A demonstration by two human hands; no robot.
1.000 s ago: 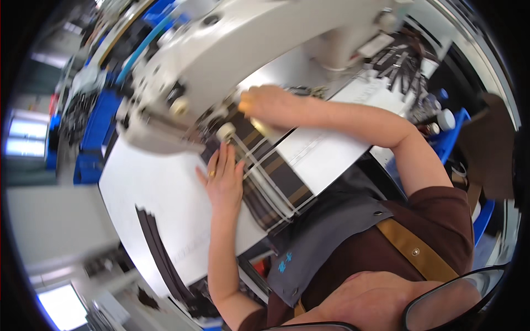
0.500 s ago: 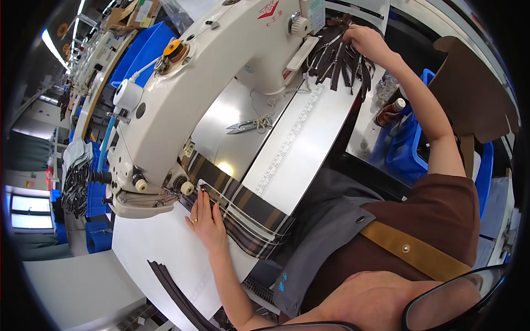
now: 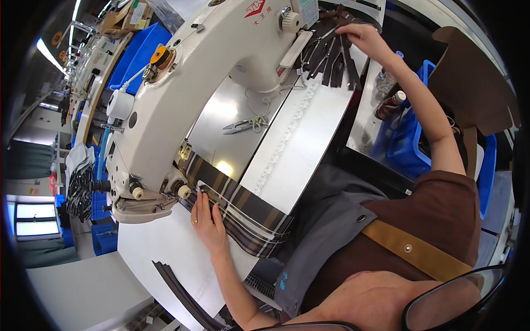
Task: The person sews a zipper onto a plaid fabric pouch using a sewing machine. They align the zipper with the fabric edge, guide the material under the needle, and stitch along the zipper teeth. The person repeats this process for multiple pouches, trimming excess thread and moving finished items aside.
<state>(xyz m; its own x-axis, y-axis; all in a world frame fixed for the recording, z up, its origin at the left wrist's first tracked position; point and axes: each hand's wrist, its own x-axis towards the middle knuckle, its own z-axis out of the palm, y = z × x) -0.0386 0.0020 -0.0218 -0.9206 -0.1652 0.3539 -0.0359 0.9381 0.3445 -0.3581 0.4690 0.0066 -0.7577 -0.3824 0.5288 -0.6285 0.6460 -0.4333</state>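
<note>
My left hand (image 3: 208, 223) lies with fingers stretched out on a striped brown, black and white fabric (image 3: 256, 207), close to the needle end of a cream sewing machine (image 3: 210, 60). A small pale metal piece (image 3: 202, 187) sits just at its fingertips. At the far right of the table, my right hand (image 3: 365, 41) pinches into a bundle of dark brown zippers (image 3: 330, 58). Their loose ends fan out toward me over the white table top. The fingertips are partly lost among the dark tapes, so how many zippers they grip cannot be seen.
Thread snips (image 3: 238, 128) with cord lie under the machine's arm, beside a printed ruler (image 3: 287, 138). A long dark strip (image 3: 185, 295) rests at the table's front left. To the right stand a small brown bottle (image 3: 391, 105) and a blue bin (image 3: 408, 146).
My right hand has shifted slightly left, and the zipper bundle has moved and spread with it. The left hand stays in place on the fabric. The whole view has tilted a little.
</note>
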